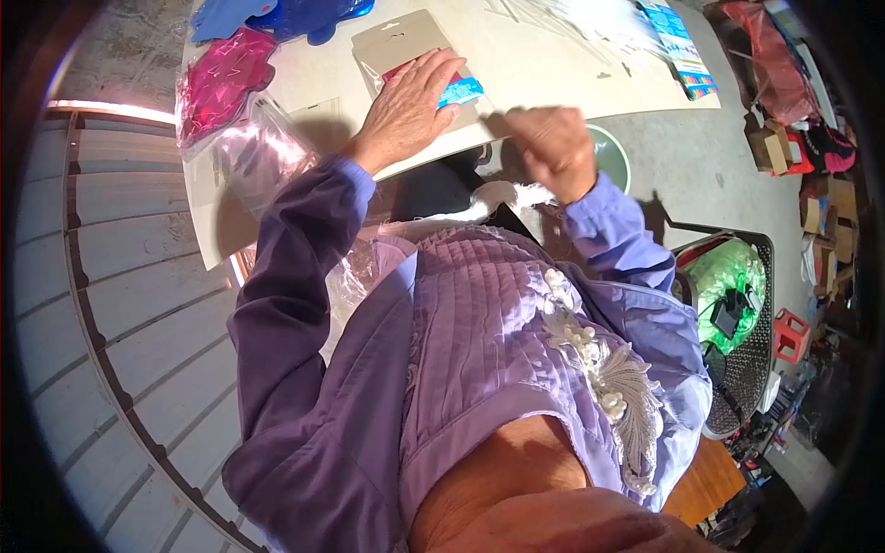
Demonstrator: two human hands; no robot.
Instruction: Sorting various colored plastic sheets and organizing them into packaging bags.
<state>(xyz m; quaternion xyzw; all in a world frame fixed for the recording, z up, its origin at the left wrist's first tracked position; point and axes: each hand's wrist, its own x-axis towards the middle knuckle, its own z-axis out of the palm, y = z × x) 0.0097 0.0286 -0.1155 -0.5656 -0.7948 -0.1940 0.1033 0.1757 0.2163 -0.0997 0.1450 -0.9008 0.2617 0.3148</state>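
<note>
My left hand [410,106] lies open and flat, fingers stretched, on a flat clear package [392,41] near the table's front edge. The package has a pale grey backing with a hang hole at its far end; pink and bright blue [463,91] show beside my fingers. To the right, just past the table edge, my right hand [556,152] is raised with its fingers curled in. Slight blur and the curled fingers hide whether it holds anything. The hands are apart.
Pink plastic packages [226,83] and clear bags [263,147] lie on the white table [516,64] at left, blue pieces [313,17] behind. Clear strips [590,23] and a blue printed card [680,46] are at far right. A pale green basin [610,157] stands below the edge; a chair [751,382] holds a green bag [733,286].
</note>
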